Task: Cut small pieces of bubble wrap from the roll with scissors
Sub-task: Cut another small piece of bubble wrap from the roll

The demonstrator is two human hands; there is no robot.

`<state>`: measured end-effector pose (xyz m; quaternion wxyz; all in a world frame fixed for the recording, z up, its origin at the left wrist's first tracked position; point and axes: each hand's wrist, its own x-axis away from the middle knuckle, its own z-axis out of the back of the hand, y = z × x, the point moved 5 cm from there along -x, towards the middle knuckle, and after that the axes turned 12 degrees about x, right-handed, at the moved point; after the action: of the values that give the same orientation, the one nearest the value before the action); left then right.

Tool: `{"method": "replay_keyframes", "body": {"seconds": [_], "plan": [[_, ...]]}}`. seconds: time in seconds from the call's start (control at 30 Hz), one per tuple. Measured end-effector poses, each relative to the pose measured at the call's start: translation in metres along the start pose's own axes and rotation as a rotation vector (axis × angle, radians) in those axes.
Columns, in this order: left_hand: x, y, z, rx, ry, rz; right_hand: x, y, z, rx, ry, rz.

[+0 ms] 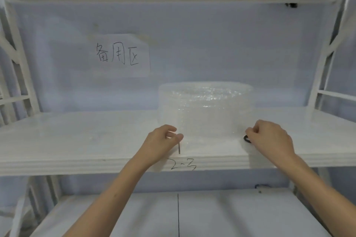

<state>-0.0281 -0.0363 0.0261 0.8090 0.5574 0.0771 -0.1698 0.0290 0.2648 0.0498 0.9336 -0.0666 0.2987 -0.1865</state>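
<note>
Both our hands reach the white shelf (pixel 77 140): left hand (pixel 161 140) pinches the clear bubble-wrap roll's (pixel 206 106) loose edge taut, right hand (pixel 269 138) grips black-handled scissors (pixel 247 138) for cutting.

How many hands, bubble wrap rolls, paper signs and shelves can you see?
Hands: 2 (left hand, right hand)
Bubble wrap roll: 1
Paper sign: 1
Shelves: 2 (upper shelf, lower shelf)
Total: 6

White metal shelving (pixel 119 134) against a pale wall (pixel 212 44).
</note>
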Motion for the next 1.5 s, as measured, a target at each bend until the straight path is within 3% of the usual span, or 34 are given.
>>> {"method": "replay_keyframes", "body": {"seconds": [0.2,0.47,0.6,0.7,0.8,0.9,1.13,1.2,1.33,1.5], "plan": [[-0.001,0.003,-0.027,0.047,0.005,-0.024,-0.02,0.017,-0.018,0.173,-0.306,-0.049],[0.0,0.006,-0.03,0.095,-0.002,-0.019,-0.036,0.019,-0.009,0.252,-0.404,-0.013],[0.0,0.003,-0.032,0.063,0.004,-0.017,-0.031,0.042,0.0,0.097,-0.439,-0.098],[0.001,0.003,-0.033,0.05,-0.007,-0.025,-0.017,0.065,0.013,-0.267,-0.457,-0.227],[0.004,0.005,-0.034,0.05,-0.021,-0.025,0.009,0.072,0.018,-0.894,-0.334,-0.359],[0.01,0.008,-0.037,0.062,-0.042,-0.004,0.04,0.039,0.005,-1.486,-0.394,-0.374],[0.013,0.008,-0.041,0.031,-0.021,0.01,0.068,-0.049,-0.014,-1.967,-0.739,-0.359],[0.013,0.008,-0.04,0.03,-0.028,0.002,0.077,-0.059,-0.022,-1.958,-0.823,-0.284],[0.012,0.007,-0.036,0.037,-0.058,-0.014,0.097,-0.061,-0.035,-1.576,-0.873,-0.097],[0.012,0.009,-0.034,0.053,-0.003,-0.021,0.115,-0.056,-0.053,-1.502,-0.91,-0.122]]}}
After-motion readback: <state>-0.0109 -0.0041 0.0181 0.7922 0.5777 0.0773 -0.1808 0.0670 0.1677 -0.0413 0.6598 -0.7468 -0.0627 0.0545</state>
